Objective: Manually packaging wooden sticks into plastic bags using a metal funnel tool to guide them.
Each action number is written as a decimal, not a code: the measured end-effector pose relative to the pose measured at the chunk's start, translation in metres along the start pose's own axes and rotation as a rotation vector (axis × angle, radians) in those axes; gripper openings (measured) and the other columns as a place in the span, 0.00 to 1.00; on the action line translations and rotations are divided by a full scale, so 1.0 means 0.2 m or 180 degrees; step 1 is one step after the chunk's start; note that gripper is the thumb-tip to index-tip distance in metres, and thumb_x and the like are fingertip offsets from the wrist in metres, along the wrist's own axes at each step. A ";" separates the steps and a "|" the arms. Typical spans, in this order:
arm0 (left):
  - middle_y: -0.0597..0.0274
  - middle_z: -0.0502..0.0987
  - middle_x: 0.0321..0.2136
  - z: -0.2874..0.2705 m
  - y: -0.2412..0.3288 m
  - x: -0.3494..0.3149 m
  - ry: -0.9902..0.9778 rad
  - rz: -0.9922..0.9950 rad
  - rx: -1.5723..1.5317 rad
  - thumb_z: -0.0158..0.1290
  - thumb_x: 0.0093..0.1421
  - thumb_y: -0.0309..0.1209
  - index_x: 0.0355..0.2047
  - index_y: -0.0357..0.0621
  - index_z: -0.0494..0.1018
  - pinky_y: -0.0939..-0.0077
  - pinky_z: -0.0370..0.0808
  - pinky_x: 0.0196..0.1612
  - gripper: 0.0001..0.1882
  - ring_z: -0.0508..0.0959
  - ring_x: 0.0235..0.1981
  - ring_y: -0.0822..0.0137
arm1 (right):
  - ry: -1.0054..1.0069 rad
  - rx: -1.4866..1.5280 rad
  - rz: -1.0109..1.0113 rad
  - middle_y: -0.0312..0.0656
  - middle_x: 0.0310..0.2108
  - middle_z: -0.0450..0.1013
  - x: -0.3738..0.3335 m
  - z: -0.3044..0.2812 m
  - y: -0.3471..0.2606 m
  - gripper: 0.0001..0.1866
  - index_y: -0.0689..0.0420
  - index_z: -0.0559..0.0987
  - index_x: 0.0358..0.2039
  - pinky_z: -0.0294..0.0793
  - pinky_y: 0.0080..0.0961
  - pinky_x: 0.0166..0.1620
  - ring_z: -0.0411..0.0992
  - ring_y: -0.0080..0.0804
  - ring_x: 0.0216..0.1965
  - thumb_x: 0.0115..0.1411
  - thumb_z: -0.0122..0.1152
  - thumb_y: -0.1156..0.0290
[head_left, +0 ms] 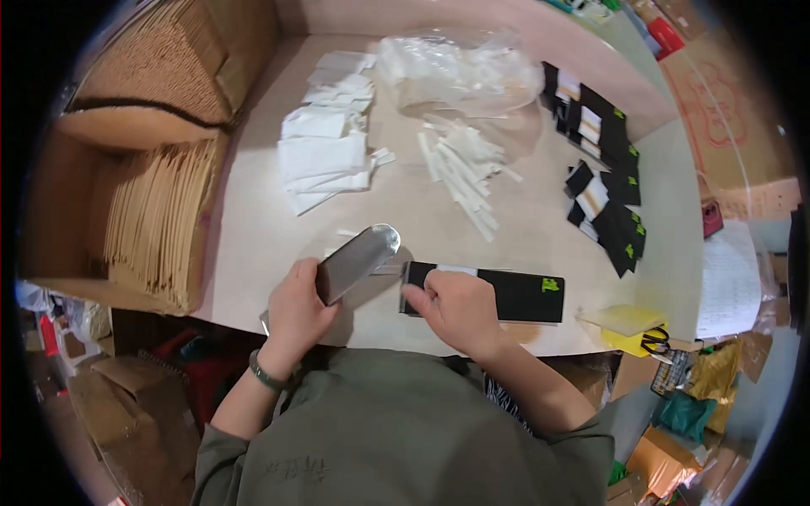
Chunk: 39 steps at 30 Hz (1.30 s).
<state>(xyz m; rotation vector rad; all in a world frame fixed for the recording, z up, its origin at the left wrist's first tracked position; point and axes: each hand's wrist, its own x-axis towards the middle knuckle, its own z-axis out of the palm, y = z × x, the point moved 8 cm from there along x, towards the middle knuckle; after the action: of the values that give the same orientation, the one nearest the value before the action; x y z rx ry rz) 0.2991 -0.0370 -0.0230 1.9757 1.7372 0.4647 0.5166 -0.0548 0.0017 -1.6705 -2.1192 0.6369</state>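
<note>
My left hand [297,308] is closed around a long, flat, silver-grey piece [359,263] with a rounded, shiny end. It tilts up to the right above the table; its exact kind I cannot make out. My right hand [462,310] grips the left part of a flat black packet [523,295] with a green mark near its right end. A bit of white [456,269] shows behind the fingers at the packet's top edge. The packet lies level near the table's front edge, and the rounded end of the silver-grey piece is just left of it, apart from it.
White slips [323,156] lie in a heap, with narrow white strips [462,173] beside them. A clear plastic bag [456,72] is behind. Several black packets with white bands [603,198] overlap at right. Cardboard boxes [72,202] with brown mailers stand left; yellow-handled scissors [650,341] lie front right.
</note>
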 end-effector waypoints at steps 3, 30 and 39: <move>0.53 0.74 0.37 0.02 -0.04 -0.01 -0.0012 0.0337 -0.0260 0.64 0.43 0.27 0.47 0.43 0.71 0.59 0.76 0.36 0.27 0.77 0.35 0.48 | -0.0655 -0.0456 0.0406 0.48 0.19 0.72 0.06 0.16 0.03 0.18 0.57 0.75 0.24 0.71 0.40 0.29 0.74 0.49 0.25 0.62 0.59 0.57; 0.43 0.54 0.67 0.02 0.01 0.45 -0.0331 0.1374 0.1135 0.61 0.54 0.42 0.60 0.69 0.68 0.40 0.54 0.67 0.32 0.55 0.67 0.36 | 0.0244 0.0235 0.1137 0.50 0.34 0.74 0.44 -0.14 0.55 0.12 0.60 0.75 0.33 0.71 0.43 0.42 0.72 0.51 0.39 0.60 0.62 0.63; 0.46 0.65 0.61 -0.43 -0.15 0.25 0.0834 0.0881 0.1086 0.61 0.55 0.33 0.53 0.50 0.75 0.55 0.68 0.60 0.23 0.67 0.60 0.44 | 0.0471 -0.0269 0.0281 0.47 0.32 0.73 0.47 -0.11 0.57 0.06 0.57 0.81 0.34 0.72 0.40 0.42 0.72 0.45 0.40 0.60 0.61 0.69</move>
<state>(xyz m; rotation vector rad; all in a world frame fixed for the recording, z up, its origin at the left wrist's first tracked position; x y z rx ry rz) 0.2356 0.0249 0.0293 2.5144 1.7987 0.5720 0.5995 0.0625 -0.0428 -1.8059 -2.0031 0.4391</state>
